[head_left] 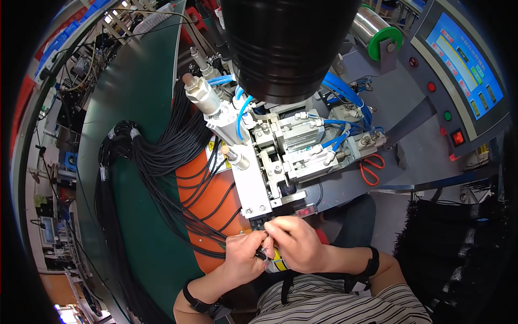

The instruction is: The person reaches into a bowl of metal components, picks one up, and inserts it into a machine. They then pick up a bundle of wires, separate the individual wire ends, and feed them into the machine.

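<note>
In front of the machine my two hands meet, fingertips nearly touching. My left hand (244, 257) is closed on the end of a black cable, and short thin coloured wires (266, 262) poke out between its fingers. My right hand (300, 244) is closed in a pinch beside it, and its fingers hide what they grip. Black cables (208, 233) run in from the left toward my left hand. Just beyond my fingertips stands the machine's white metal block (249, 186). A yellow and black roundish thing (279, 263) shows partly below my hands.
A thick black cable bundle (162, 148) lies over the green table (156, 237) and orange plate (200, 201). A black cylinder (286, 48) hangs overhead. Red-handled scissors (372, 169), a wire spool (372, 32) and a control screen (461, 65) are right. More black cables (448, 254) hang lower right.
</note>
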Available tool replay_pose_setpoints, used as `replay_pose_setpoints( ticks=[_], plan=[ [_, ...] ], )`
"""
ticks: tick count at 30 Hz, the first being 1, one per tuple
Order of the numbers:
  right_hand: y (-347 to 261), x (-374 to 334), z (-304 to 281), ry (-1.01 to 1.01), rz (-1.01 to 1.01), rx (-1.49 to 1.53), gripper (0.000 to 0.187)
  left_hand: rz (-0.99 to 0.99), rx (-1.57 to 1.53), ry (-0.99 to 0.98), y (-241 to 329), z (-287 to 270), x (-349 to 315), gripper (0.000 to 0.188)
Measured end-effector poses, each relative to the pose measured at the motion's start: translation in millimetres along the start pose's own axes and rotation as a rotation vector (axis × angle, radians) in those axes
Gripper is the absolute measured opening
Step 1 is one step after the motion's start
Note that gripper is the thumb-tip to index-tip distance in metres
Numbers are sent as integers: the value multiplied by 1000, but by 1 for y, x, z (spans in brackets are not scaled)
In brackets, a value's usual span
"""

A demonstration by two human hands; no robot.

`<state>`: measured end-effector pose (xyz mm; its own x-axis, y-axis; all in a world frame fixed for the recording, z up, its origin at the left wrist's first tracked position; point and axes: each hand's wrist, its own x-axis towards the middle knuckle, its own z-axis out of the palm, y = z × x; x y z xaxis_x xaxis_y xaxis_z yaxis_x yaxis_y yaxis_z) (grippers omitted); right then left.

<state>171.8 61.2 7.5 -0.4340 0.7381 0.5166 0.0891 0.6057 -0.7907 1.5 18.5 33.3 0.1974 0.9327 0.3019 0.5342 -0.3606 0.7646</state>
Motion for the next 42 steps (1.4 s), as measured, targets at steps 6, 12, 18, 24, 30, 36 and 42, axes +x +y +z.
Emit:
replay_pose_setpoints(
  ticks=[6, 12, 18, 24, 30, 36, 42],
  plan=[
    [22, -5, -8, -53, 228, 448, 28, 2, 121, -35, -1, 2, 0, 13],
    [26, 1, -14, -143, 607, 1058, 19, -46, 33, -62, 0, 0, 4, 11],
    [32, 8, -24, -263, 426, 746, 16, -72, -69, -200, 0, -9, 7, 12],
    [19, 15, -28, -268, 11, -88, 10, 48, 373, -238, 12, 0, 1, 16],
    [20, 17, -20, -169, 33, -208, 6, 50, 374, -75, 0, 4, 1, 17],
    [22, 11, -15, -96, 51, -128, 12, 38, 340, -82, -3, 5, -1, 17],
    [18, 16, -23, -259, -21, -454, 15, 38, 446, -105, 5, 1, 5, 39]
  ],
)
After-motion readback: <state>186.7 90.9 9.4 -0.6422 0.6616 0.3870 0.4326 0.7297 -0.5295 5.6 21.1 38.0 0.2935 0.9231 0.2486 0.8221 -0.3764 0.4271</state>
